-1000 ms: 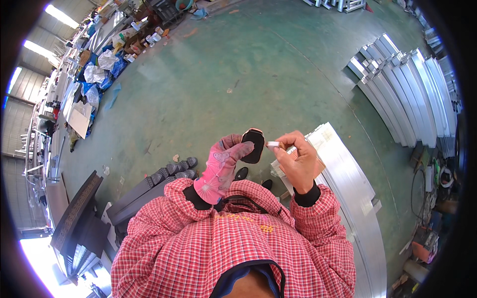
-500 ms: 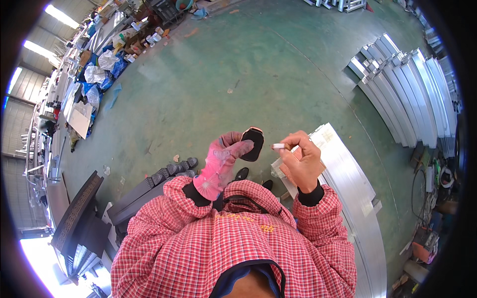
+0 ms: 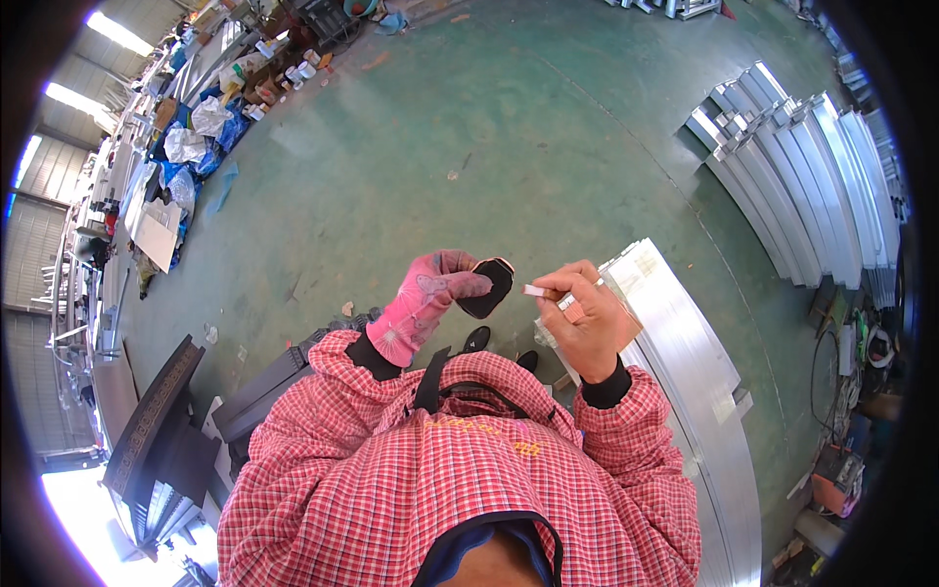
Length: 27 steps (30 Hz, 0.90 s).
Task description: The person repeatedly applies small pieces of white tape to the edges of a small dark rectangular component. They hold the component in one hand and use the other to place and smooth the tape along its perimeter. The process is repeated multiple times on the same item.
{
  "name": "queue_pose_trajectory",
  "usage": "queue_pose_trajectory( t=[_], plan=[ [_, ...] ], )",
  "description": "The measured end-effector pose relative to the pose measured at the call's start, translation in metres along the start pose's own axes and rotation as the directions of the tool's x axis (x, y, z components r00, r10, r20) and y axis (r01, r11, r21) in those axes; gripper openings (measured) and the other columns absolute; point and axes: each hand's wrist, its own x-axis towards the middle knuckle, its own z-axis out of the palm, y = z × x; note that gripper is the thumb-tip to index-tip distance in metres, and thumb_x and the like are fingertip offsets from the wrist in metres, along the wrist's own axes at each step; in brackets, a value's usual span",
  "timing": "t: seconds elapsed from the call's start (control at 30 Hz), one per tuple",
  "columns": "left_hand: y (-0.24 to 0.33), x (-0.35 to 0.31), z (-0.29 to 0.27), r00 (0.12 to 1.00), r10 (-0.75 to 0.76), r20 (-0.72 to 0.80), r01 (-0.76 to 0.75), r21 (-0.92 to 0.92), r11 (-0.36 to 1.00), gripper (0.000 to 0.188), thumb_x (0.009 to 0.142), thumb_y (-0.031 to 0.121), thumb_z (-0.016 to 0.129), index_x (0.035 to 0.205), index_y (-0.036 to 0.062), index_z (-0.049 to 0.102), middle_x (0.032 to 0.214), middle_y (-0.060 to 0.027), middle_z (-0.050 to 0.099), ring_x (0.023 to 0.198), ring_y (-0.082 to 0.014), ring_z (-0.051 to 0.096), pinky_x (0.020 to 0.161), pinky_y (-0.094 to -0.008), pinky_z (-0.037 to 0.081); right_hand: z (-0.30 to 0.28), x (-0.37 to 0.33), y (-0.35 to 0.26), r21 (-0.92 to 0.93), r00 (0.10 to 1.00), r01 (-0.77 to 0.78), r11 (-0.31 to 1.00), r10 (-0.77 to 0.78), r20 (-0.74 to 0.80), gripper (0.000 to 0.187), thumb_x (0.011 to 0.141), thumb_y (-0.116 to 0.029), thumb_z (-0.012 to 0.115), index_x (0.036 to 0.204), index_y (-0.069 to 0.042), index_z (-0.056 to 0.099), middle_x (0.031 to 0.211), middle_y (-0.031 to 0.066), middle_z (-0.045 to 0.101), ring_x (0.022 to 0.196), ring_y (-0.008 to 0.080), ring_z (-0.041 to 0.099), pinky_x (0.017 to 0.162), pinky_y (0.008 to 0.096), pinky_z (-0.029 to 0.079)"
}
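My left hand (image 3: pixel 425 298), in a pink patterned glove, pinches a flat black piece with rounded ends and a thin copper-coloured edge (image 3: pixel 487 290). The thumb lies across its face. To the right, my bare right hand (image 3: pixel 587 323) is closed, with a small white stick-like piece (image 3: pixel 535 291) between thumb and forefinger. The white tip points at the black piece, with a small gap between them. Something pale and reddish shows under the curled fingers of the right hand; I cannot make out what it is. Both hands are held in front of my chest, above the floor.
Long silvery metal profiles (image 3: pixel 699 377) lie close at my right, and a larger stack (image 3: pixel 782 186) stands farther right. Dark ornamented panels (image 3: pixel 152 411) are at the left. Bags and clutter (image 3: pixel 196 137) line the far left. My shoes (image 3: pixel 476 339) stand on the green floor.
My left hand has shifted slightly left with the black piece. My right hand has moved a little left and down, and the white piece now points more toward the black one.
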Motion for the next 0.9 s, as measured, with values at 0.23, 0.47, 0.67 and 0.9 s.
queue_pose_trajectory(
  t=[0.23, 0.47, 0.67, 0.9],
  plan=[
    [-0.006, 0.002, -0.004, 1.0, 0.01, 0.02, -0.01, -0.009, 1.0, 0.023, 0.073, 0.012, 0.07, 0.089, -0.0023, 0.062, 0.078, -0.0063, 0.065, 0.066, -0.013, 0.06, 0.063, -0.025, 0.048, 0.006, 0.001, 0.003, -0.029, 1.0, -0.003, 1.0, 0.003, 0.012, 0.021, 0.071, 0.006, 0.063, 0.089, -0.003, 0.065, 0.082, 0.0061, 0.057, 0.072, 0.0157, 0.058, 0.065, 0.0267, 0.046],
    [-0.002, 0.001, 0.0, 1.0, -0.002, -0.025, 0.002, -0.007, 1.0, 0.022, 0.073, 0.01, 0.07, 0.089, -0.0023, 0.062, 0.079, -0.0062, 0.066, 0.066, -0.0125, 0.061, 0.062, -0.0247, 0.048, 0.006, 0.0, 0.005, -0.057, 0.999, 0.02, 0.998, -0.019, 0.027, 0.02, 0.07, 0.006, 0.063, 0.088, -0.003, 0.065, 0.08, 0.0063, 0.056, 0.072, 0.0162, 0.057, 0.065, 0.0269, 0.046],
    [0.0, 0.0, 0.001, 0.999, 0.01, -0.043, -0.01, 0.011, 1.0, 0.023, 0.071, 0.01, 0.071, 0.088, -0.0022, 0.062, 0.077, -0.0059, 0.066, 0.066, -0.012, 0.061, 0.062, -0.0244, 0.048, 0.005, 0.004, 0.002, -0.042, 1.0, 0.006, 0.999, -0.006, -0.005, 0.02, 0.069, 0.006, 0.064, 0.087, -0.003, 0.065, 0.079, 0.0062, 0.056, 0.072, 0.0164, 0.057, 0.065, 0.0272, 0.045],
    [0.003, 0.001, 0.006, 0.998, 0.008, -0.069, -0.007, 0.019, 1.0, 0.023, 0.072, 0.011, 0.071, 0.088, -0.0017, 0.061, 0.077, -0.0054, 0.065, 0.066, -0.0119, 0.061, 0.063, -0.0241, 0.048, 0.007, 0.004, 0.004, -0.048, 1.0, 0.001, 0.999, -0.002, -0.013, 0.02, 0.069, 0.006, 0.063, 0.087, -0.003, 0.065, 0.078, 0.0057, 0.056, 0.071, 0.0165, 0.056, 0.064, 0.0273, 0.045]
  ],
)
